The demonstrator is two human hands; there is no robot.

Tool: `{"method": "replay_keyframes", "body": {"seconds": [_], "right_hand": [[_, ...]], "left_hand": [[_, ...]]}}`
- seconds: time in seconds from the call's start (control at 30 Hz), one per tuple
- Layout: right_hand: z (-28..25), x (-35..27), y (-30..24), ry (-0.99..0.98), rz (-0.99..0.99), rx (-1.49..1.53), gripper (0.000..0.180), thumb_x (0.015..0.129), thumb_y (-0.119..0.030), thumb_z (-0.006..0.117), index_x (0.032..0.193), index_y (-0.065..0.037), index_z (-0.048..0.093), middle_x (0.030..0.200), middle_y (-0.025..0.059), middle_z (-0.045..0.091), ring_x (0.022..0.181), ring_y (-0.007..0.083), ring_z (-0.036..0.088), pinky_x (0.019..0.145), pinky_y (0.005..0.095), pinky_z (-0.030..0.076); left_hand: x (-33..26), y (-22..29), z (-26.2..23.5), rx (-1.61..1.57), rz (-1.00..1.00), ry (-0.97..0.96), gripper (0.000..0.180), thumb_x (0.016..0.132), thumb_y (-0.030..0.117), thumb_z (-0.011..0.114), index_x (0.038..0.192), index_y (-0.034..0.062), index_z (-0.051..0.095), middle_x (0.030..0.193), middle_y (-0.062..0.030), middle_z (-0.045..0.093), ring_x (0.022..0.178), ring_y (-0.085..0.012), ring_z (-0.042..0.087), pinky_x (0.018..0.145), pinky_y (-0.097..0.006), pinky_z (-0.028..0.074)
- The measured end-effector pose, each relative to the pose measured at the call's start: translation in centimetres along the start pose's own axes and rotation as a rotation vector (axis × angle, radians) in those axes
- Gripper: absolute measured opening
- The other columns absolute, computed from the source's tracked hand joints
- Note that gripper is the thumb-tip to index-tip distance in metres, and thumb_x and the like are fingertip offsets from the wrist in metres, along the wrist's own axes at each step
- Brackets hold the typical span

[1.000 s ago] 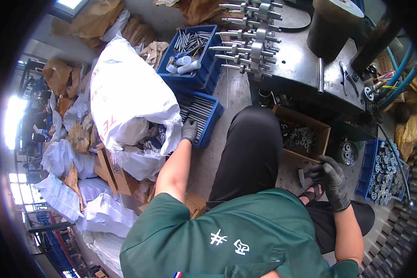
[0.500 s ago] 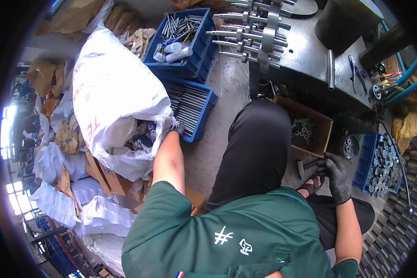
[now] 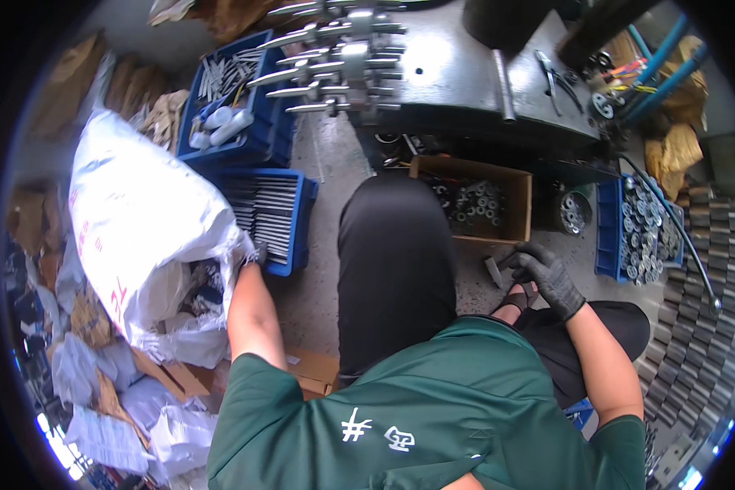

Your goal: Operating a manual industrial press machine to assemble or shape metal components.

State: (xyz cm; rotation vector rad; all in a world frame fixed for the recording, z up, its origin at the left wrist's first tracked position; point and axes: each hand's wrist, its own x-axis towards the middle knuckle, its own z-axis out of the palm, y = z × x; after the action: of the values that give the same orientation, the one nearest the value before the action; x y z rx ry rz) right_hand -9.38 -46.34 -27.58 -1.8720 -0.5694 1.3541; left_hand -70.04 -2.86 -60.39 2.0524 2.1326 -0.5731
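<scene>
A white woven sack [image 3: 143,216] leans on my left, its torn mouth turned toward me and dark and grey pieces inside. My left hand [image 3: 259,256], in a dark glove, is closed on the edge of that mouth; the sack partly hides its fingers. Just past it, a blue crate [image 3: 304,224] holds rows of slim metal shafts. My gloved right hand [image 3: 552,282] hangs low above my sandalled foot, fingers curled round the handle of a small hammer. The hammer's head [image 3: 493,271] points left, close to the floor.
A steel bench [image 3: 441,69] carries a rack of shafts [image 3: 355,69], a metal rod [image 3: 504,86] and pliers [image 3: 557,86]. Beneath it sits a cardboard box [image 3: 521,208] of ring-shaped parts. Farther right are a blue bin [image 3: 609,233] of round parts and stacked metal blocks [image 3: 694,327].
The whole view has shifted, so the bench and crates appear farther left. My left hand stays at the sack's mouth, and my right hand keeps the hammer low by my foot.
</scene>
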Motion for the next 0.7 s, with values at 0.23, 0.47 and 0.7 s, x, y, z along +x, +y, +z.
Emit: {"method": "replay_keyframes", "body": {"seconds": [0.23, 0.47, 0.7], "right_hand": [[0.1, 0.2, 0.3, -0.026, -0.020, 0.104, 0.048, 0.100, -0.023, 0.063, 0.137, 0.005, 0.055, 0.104, 0.0111, 0.071, 0.087, 0.0142, 0.067, 0.080, 0.0295, 0.056], [0.0, -0.3, -0.3, -0.003, -0.051, 0.046, 0.045, 0.099, -0.023, 0.065, 0.134, 0.004, 0.059, 0.099, 0.0084, 0.071, 0.084, 0.0121, 0.066, 0.078, 0.0283, 0.054], [0.2, -0.7, 0.0, -0.061, -0.196, 0.003, 0.040, 0.098, -0.023, 0.065, 0.129, 0.002, 0.062, 0.092, 0.0082, 0.069, 0.081, 0.0125, 0.063, 0.078, 0.0306, 0.054]], "left_hand": [[1.7, -3.0, -0.3, -0.452, 0.232, 0.216, 0.081, 0.092, 0.043, 0.061, 0.159, 0.0064, 0.032, 0.163, -0.0170, 0.032, 0.153, -0.0333, 0.023, 0.127, -0.040, 0.014], [-6.9, 5.8, -0.5, -0.695, 0.360, 0.139, 0.061, 0.086, 0.044, 0.070, 0.131, 0.0034, 0.064, 0.119, -0.0163, 0.069, 0.111, -0.0319, 0.063, 0.098, -0.042, 0.048], [-5.5, 3.9, -3.1, -0.290, 0.425, 0.546, 0.034, 0.099, 0.032, 0.053, 0.102, 0.0023, 0.069, 0.103, -0.0161, 0.072, 0.089, -0.0317, 0.068, 0.079, -0.045, 0.053]]}}
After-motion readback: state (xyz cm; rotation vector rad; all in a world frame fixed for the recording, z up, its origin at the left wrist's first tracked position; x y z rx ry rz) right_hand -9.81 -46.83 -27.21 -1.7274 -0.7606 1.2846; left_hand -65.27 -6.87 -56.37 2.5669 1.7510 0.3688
